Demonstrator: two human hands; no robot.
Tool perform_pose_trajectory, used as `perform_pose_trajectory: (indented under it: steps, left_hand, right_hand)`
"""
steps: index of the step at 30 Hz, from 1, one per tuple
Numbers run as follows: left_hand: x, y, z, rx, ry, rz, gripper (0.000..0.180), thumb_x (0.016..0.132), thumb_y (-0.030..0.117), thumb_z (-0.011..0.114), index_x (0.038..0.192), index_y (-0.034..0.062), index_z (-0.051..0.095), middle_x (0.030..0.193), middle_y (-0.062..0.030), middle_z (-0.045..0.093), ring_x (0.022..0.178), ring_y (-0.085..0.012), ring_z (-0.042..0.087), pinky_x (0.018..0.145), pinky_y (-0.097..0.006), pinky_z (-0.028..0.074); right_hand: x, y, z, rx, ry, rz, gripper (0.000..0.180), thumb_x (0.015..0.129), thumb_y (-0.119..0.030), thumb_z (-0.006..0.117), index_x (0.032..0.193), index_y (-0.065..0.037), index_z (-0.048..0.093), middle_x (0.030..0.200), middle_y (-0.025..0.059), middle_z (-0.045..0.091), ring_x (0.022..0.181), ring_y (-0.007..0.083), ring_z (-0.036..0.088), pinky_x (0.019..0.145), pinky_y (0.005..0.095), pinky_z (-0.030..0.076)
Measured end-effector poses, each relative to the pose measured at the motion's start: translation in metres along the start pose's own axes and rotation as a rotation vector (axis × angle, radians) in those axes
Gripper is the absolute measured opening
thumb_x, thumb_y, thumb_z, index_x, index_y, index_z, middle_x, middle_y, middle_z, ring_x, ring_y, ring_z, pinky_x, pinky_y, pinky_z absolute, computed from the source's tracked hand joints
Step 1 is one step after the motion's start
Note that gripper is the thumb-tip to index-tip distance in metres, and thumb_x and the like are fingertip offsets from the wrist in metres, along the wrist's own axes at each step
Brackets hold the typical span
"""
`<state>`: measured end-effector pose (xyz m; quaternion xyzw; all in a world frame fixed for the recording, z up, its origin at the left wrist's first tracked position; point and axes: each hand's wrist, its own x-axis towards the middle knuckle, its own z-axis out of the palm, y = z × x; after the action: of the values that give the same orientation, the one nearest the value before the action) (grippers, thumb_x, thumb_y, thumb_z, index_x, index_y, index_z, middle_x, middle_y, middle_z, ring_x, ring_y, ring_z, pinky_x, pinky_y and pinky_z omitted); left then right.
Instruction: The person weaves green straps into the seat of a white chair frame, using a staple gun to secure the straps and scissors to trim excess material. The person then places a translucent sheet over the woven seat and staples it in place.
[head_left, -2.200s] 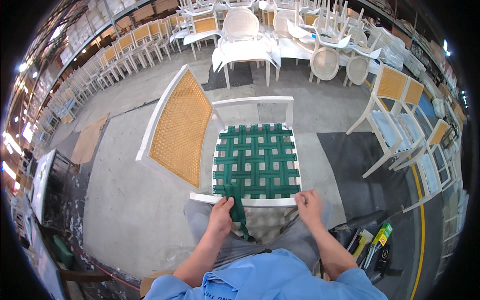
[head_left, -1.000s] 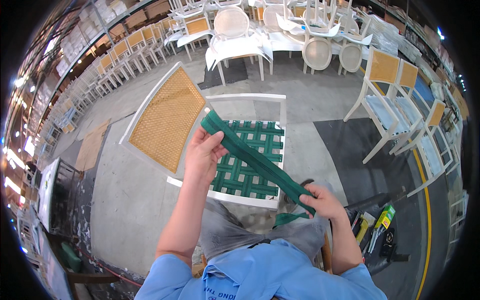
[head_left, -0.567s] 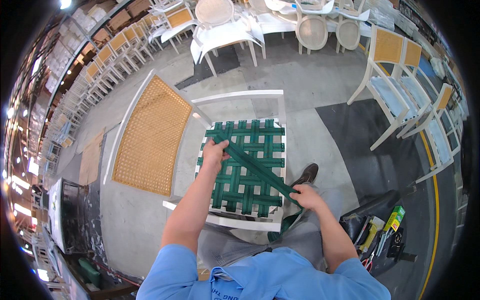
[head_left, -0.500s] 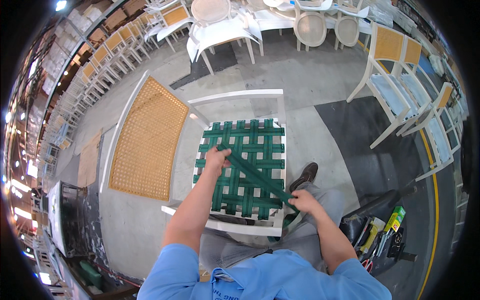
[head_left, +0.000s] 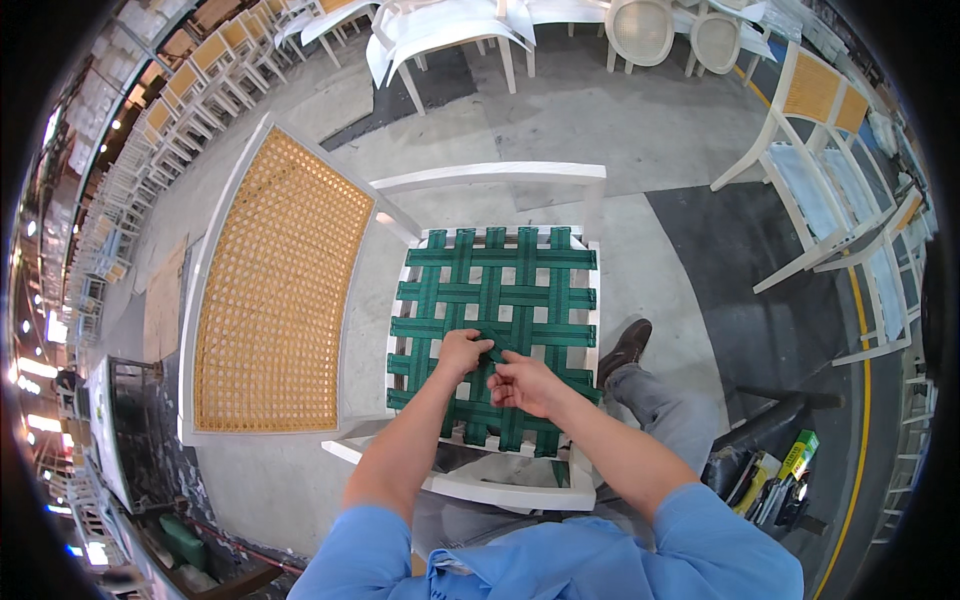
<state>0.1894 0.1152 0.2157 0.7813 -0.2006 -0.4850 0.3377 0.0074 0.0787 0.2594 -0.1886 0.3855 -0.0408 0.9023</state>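
Observation:
In front of me stands a white-framed armchair point(head_left: 490, 178) with a woven cane back point(head_left: 282, 300) on its left side. Dark green webbing point(head_left: 490, 293) criss-crosses over its seat frame. Above the lower middle of this weave my left hand point(head_left: 463, 354) is closed, pinching a loose green webbing strap point(head_left: 490, 342). My right hand point(head_left: 527, 386) is close beside it, thumb and fingers bent together at the same strap. Little of the loose strap shows between the hands, and my fingers hide part of the weave beneath.
Tools and a green-yellow box point(head_left: 798, 455) lie on a dark support point(head_left: 760, 435) at the lower right. Cane-backed chairs point(head_left: 815, 90) stand at the right. More chairs line the far side and the left. A brown shoe point(head_left: 627, 345) is beside the seat.
My hands have come together over the seat: the right moved left and slightly up, the left moved down. The strap, earlier stretched diagonally between them, now shows only as a short piece.

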Motion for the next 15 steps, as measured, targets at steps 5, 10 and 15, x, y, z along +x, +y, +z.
perform_pose_trajectory:
  steps: [5,10,15]
  left_hand:
    - [0.005,0.020,0.006,-0.060,-0.102,0.120,0.032,0.092,0.024,0.071,0.109,-0.0032,0.070,0.070,-0.0068,0.068,0.051,-0.0144,0.060,0.046,-0.030,0.047]
    - [0.031,0.043,-0.023,0.298,0.053,0.017,0.032,0.097,0.027,0.058,0.106,-0.0004,0.072,0.063,-0.0096,0.064,0.048,-0.0187,0.061,0.044,-0.032,0.050]
    - [0.066,0.060,-0.020,0.735,-0.257,-0.240,0.032,0.094,0.017,0.045,0.096,-0.0056,0.068,0.070,-0.0142,0.067,0.058,-0.0262,0.067,0.056,-0.040,0.059]
  right_hand:
    - [0.061,0.012,-0.012,0.306,-0.024,0.017,0.008,0.099,-0.014,0.052,0.098,-0.006,0.055,0.079,0.0053,0.064,0.065,0.0186,0.063,0.077,0.0430,0.057]
    - [0.096,0.018,0.006,0.611,-0.016,-0.012,0.017,0.097,-0.021,0.058,0.097,-0.005,0.055,0.078,0.0052,0.062,0.061,0.0172,0.060,0.078,0.0430,0.058]
    - [0.101,0.014,0.005,0.750,-0.073,0.019,0.029,0.098,-0.030,0.060,0.101,-0.002,0.055,0.079,0.0066,0.065,0.062,0.0179,0.063,0.073,0.0389,0.060]
